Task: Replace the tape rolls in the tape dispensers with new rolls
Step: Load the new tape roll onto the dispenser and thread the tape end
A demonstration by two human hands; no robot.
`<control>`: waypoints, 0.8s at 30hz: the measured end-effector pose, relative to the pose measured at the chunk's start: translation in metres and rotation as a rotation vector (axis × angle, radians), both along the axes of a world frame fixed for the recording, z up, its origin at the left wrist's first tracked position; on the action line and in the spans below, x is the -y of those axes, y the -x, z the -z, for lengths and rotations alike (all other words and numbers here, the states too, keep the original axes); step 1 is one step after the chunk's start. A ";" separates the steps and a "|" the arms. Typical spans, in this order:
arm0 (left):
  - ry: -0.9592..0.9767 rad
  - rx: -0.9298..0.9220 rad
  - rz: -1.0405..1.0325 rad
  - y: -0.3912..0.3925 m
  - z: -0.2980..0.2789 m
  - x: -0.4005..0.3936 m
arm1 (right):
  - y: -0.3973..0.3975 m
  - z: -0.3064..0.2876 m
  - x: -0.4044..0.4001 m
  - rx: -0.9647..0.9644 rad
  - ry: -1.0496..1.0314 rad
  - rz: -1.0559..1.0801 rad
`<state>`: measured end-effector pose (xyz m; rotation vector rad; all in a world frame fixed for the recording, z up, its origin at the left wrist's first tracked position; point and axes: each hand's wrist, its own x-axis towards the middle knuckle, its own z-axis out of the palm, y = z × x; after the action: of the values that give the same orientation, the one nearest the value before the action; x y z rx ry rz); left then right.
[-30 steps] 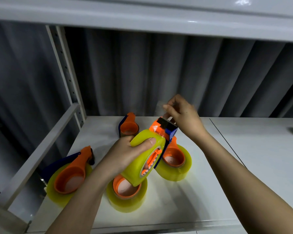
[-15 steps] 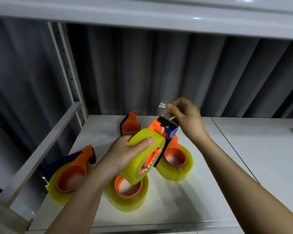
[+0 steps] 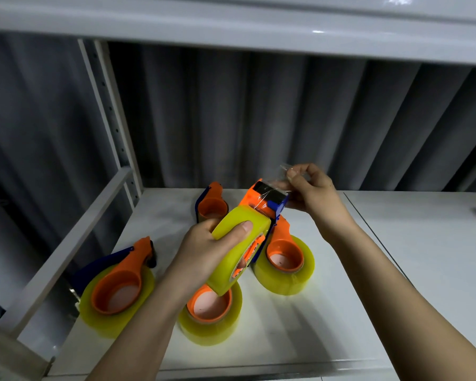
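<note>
My left hand (image 3: 204, 251) grips a yellow tape roll (image 3: 239, 246) mounted in an orange and blue dispenser (image 3: 267, 199), held above the shelf. My right hand (image 3: 311, 191) pinches the clear free tape end (image 3: 282, 174), pulled over the dispenser's black cutter head. Below on the white shelf (image 3: 286, 331) lie other dispensers with yellow rolls: one at the left (image 3: 116, 290), one at the front middle (image 3: 212, 314), one at the right (image 3: 286, 262). A dispenser (image 3: 210, 204) stands at the back; whether it holds a roll I cannot tell.
A grey upright post (image 3: 107, 116) and a slanted rail (image 3: 66, 248) bound the shelf on the left. A shelf board (image 3: 231, 26) runs overhead. A dark curtain hangs behind. A second shelf panel (image 3: 429, 243) adjoins at the right.
My right hand has lifted the clear tape end up and to the right, away from the cutter head. My left hand has kept its grip on the roll, which has tilted a little.
</note>
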<state>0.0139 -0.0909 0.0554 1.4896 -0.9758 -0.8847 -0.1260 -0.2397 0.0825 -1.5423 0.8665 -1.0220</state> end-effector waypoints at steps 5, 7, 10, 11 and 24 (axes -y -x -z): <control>0.027 -0.003 -0.012 0.001 0.001 -0.001 | 0.001 -0.001 -0.001 0.034 -0.094 -0.009; 0.025 -0.028 -0.016 0.001 0.002 0.000 | 0.000 0.000 -0.002 0.075 -0.115 -0.020; 0.032 -0.045 -0.001 0.003 0.004 0.000 | -0.003 0.000 -0.004 0.113 -0.131 -0.015; 0.039 -0.050 0.006 0.003 0.004 0.000 | -0.004 0.000 -0.004 0.133 -0.140 -0.012; -0.074 -0.238 0.214 0.019 0.007 0.010 | 0.009 -0.017 -0.012 0.044 0.024 -0.018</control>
<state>-0.0053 -0.1013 0.0483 1.3208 -0.9440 -1.2341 -0.1346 -0.2277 0.0990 -1.5390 0.8114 -1.0529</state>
